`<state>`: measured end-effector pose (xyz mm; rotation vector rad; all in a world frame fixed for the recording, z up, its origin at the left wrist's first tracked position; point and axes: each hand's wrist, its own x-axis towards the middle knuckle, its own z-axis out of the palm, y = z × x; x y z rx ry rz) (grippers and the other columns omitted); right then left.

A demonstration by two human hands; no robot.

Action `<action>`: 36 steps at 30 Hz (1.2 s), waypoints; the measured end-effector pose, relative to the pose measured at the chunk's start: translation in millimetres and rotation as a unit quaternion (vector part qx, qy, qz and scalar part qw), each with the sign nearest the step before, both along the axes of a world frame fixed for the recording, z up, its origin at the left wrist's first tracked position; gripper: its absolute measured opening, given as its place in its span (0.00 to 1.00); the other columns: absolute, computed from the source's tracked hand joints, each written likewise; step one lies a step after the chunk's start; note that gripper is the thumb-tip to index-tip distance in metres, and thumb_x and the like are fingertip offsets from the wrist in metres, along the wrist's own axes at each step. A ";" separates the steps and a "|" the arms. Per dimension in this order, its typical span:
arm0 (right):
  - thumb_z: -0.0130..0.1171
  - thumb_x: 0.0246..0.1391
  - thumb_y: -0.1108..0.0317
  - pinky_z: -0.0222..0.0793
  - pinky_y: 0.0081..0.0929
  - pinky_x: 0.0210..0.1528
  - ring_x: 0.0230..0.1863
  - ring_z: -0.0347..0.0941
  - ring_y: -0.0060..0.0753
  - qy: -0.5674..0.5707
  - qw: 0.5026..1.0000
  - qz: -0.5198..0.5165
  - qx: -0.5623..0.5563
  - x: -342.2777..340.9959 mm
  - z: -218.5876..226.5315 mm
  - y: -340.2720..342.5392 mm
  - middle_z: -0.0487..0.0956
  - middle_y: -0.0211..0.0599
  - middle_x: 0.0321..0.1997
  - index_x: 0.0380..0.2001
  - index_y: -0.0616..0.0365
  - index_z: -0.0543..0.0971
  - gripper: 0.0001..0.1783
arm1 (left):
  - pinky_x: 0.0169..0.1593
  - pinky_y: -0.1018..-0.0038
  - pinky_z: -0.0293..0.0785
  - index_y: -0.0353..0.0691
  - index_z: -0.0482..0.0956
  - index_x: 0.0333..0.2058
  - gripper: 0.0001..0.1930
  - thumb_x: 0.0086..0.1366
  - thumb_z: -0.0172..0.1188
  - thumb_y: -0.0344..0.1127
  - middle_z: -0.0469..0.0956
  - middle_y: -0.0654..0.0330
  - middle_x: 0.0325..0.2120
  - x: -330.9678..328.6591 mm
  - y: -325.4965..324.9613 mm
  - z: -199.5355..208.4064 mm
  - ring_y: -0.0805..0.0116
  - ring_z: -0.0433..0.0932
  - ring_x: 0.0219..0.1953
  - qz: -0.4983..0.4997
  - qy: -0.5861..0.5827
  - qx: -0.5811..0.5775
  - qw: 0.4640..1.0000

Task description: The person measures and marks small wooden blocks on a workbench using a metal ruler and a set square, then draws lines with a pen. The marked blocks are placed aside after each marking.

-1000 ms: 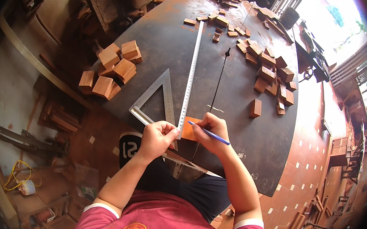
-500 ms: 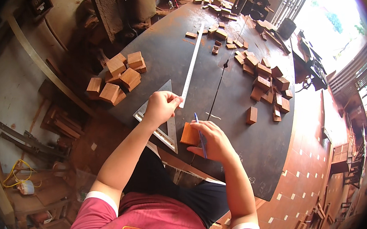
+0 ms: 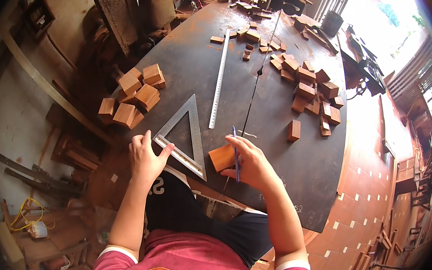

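Note:
My left hand [image 3: 148,158] is at the thick edge of a metal set square [image 3: 195,132], a triangle with an open middle, lying on the dark tabletop. Its thumb lies over that edge and its fingers are spread away from the thumb, around the corner. In my right hand [image 3: 251,162] a blue pen [image 3: 236,154] stands upright, tucked against the fingers. The same hand's thumb and forefinger are beside a small orange-brown wooden block [image 3: 222,158], touching or nearly touching its right side. A long steel ruler [image 3: 220,82] lies farther off, free of both hands.
Wooden blocks are piled at the table's left edge [image 3: 131,93], with more heaped on the right [image 3: 308,89] and scattered at the far end. One block [image 3: 293,130] stands apart near the right heap. A dark seam [image 3: 251,100] runs along the tabletop [image 3: 283,180].
My left hand has left the near end of the ruler and moved left to the set square's thick edge, its fingers opening. The block by my right hand has turned slightly.

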<state>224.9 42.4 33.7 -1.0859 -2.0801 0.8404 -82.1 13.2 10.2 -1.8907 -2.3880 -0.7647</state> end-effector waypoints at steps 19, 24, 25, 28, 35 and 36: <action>0.82 0.36 0.63 0.79 0.37 0.50 0.50 0.78 0.48 -0.028 0.996 -0.072 0.047 0.9 -16.1 8.5 0.78 0.47 0.53 0.55 0.58 0.76 0.40 | 0.41 0.76 0.84 0.33 0.79 0.43 0.12 0.60 0.67 0.22 0.84 0.55 0.35 -7.0 3.4 25.2 0.72 0.84 0.36 -0.050 -0.716 0.017 0.696; 0.82 0.36 0.65 0.81 0.31 0.42 0.45 0.80 0.39 0.022 0.999 -0.045 0.017 -2.0 -13.0 8.6 0.79 0.43 0.50 0.54 0.59 0.77 0.39 | 0.38 0.78 0.84 0.34 0.82 0.41 0.08 0.63 0.66 0.26 0.85 0.55 0.34 2.5 0.4 23.5 0.73 0.84 0.35 -0.048 -0.760 -0.054 0.646; 0.83 0.36 0.66 0.81 0.29 0.41 0.45 0.80 0.37 0.021 0.999 -0.039 0.023 -2.7 -13.3 8.9 0.80 0.41 0.49 0.54 0.58 0.78 0.39 | 0.37 0.78 0.84 0.33 0.82 0.41 0.08 0.63 0.65 0.26 0.85 0.55 0.35 5.3 0.4 19.8 0.73 0.84 0.35 -0.053 -0.767 -0.064 0.636; 0.83 0.36 0.66 0.81 0.28 0.39 0.44 0.80 0.35 0.020 0.999 -0.033 0.028 -1.3 -11.9 9.5 0.80 0.40 0.48 0.53 0.58 0.78 0.38 | 0.36 0.80 0.84 0.33 0.79 0.41 0.07 0.65 0.63 0.27 0.84 0.57 0.33 22.1 -1.3 15.6 0.73 0.84 0.35 -0.066 -0.733 -0.033 0.676; 0.83 0.36 0.63 0.80 0.29 0.38 0.42 0.80 0.38 0.002 0.999 -0.027 0.034 2.3 -8.3 8.5 0.80 0.40 0.48 0.53 0.57 0.79 0.37 | 0.28 0.80 0.80 0.34 0.74 0.42 0.07 0.70 0.57 0.32 0.83 0.56 0.28 38.8 0.4 -0.4 0.72 0.84 0.28 -0.117 -0.643 -0.001 0.757; 0.83 0.37 0.63 0.80 0.29 0.38 0.42 0.80 0.38 -0.003 0.999 -0.027 0.048 2.7 -9.5 8.8 0.80 0.41 0.48 0.52 0.57 0.79 0.37 | 0.28 0.79 0.80 0.34 0.73 0.42 0.07 0.70 0.56 0.32 0.83 0.55 0.28 39.9 0.8 -1.3 0.72 0.84 0.28 -0.121 -0.638 -0.003 0.761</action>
